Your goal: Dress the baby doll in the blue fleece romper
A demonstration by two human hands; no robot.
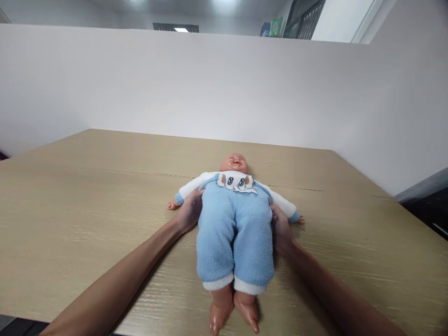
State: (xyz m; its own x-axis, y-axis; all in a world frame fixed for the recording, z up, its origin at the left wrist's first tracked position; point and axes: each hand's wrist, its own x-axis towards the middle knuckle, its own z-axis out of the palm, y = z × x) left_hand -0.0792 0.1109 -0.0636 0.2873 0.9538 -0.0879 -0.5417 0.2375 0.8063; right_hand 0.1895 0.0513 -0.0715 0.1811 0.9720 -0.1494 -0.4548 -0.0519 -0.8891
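Note:
A baby doll [235, 224] lies on its back on the table, its head away from me and its bare feet towards me. It wears fluffy light blue overalls [217, 228] with white cuffs and an animal-face patch [236, 182] over a white long-sleeved top [285, 204]. Both doll arms are spread out to the sides. My left hand [190, 210] grips the doll's left-of-view side at the waist, the fingers tucked out of sight. On the opposite side, my right hand [281, 229] holds the overalls at hip height, its fingertips partly hidden.
The wooden table [105, 200] has thin seams running across it. Behind it rises a white partition wall [196, 88]. A dark object [427, 205] stands beyond the table's right edge. Over the wall, a green package [276, 27] is visible.

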